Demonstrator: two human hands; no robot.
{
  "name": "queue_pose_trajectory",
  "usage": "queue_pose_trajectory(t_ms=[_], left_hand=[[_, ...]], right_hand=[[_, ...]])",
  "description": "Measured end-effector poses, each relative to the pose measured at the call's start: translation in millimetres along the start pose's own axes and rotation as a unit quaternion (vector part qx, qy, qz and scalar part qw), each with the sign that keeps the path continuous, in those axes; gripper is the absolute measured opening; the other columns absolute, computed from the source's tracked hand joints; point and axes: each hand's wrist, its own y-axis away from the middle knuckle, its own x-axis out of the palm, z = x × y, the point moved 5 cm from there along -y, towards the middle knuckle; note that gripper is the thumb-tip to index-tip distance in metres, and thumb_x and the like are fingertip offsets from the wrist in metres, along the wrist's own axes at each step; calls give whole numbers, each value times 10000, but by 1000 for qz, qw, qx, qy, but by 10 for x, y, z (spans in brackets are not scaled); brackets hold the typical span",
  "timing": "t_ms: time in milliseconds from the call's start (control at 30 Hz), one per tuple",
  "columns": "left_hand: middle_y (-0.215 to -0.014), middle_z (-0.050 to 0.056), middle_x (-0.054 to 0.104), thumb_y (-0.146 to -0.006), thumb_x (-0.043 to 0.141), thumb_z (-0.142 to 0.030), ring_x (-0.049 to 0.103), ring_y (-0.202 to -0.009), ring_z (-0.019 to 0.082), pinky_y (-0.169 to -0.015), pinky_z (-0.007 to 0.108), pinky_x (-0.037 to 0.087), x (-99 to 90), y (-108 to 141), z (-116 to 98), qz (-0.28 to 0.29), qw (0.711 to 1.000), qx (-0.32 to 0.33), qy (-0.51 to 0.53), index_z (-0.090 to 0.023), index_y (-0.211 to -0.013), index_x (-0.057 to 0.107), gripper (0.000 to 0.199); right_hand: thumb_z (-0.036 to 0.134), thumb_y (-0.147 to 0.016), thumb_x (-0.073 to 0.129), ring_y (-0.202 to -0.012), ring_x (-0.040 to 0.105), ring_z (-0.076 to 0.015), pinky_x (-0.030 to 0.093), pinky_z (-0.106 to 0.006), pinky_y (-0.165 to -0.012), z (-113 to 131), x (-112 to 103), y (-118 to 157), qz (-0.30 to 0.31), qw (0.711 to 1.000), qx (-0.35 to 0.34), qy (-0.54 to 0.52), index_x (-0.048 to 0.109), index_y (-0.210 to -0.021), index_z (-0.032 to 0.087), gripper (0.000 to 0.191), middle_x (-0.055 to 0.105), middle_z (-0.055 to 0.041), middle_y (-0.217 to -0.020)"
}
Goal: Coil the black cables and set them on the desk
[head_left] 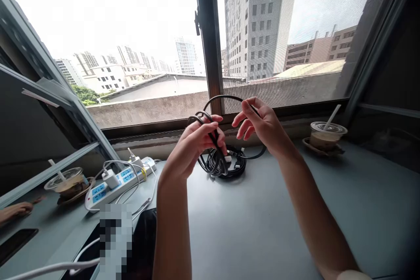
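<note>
Free desk [236,227] nearside; cable coil [242,169] blocks far middle.

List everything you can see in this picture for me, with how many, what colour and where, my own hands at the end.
Held cable: one, black, looped between both hands
Coiled cables: several, black, on the table; exact count unclear
Power strip: one, white with blue sockets, left
Plugs: two, white, on the strip
White cords: several, left
Cups: two, clear with brownish contents, far left and right
Straws: two, white, in the cups
Phone-like slab: one, black, lower left
Table: one, grey, below
Window frame: one, dark, behind
Buildings: many, mostly pale, outside
Someone else's hand: one, bare, far left
Left hand: one, bare, centre
Right hand: one, bare, right of centre
</note>
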Motion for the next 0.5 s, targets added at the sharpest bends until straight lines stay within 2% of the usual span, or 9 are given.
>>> queue_pose_trajectory(t_ms=[100, 200, 300, 400, 500], left_hand=[[-382, -104, 336, -834, 514, -320, 383, -308, 61, -359, 158, 313, -94, 29, -40, -53, 998, 3, -46, -174, -917, 529, 169], [-394, -101, 330, -810, 561, -322, 360, -319, 48, -349, 148, 301, -314, 41, -97, -159, 984, 53, -55, -170, -852, 518, 164], [-396, -88, 314, -820, 535, -334, 325, -327, 42, -321, 140, 248, -588, 62, -108, -259, 963, 77, -7, -169, -794, 512, 169], [-383, -68, 321, -840, 476, -393, 299, -311, 46, -283, 151, 143, -803, 67, -72, -293, 954, 58, 29, -174, -740, 510, 243], [-402, -47, 383, -843, 463, -441, 286, -298, 39, -272, 158, 108, -931, 80, -50, -305, 950, 60, 17, -172, -674, 499, 320]], right_hand=[[572, -799, 508, -376, 524, -85, 356, -172, -334, -1, -173, -32, -86, 996, 3, -16, 389, -795, 202, 388, 603, 30, -620], [523, -791, 530, -344, 480, -77, 318, -182, -321, 52, -391, -27, -162, 986, -17, -30, 388, -743, 207, 349, 576, 36, -585], [462, -794, 520, -328, 437, -74, 287, -196, -318, 118, -604, 11, -222, 972, -45, -56, 389, -710, 213, 294, 549, 48, -567], [365, -809, 492, -318, 397, -67, 255, -206, -322, 157, -770, 58, -280, 954, -57, -87, 391, -676, 209, 228, 513, 51, -538], [255, -830, 440, -312, 372, -55, 218, -212, -329, 177, -860, 89, -325, 938, -56, -111, 391, -653, 201, 192, 469, 52, -516]])
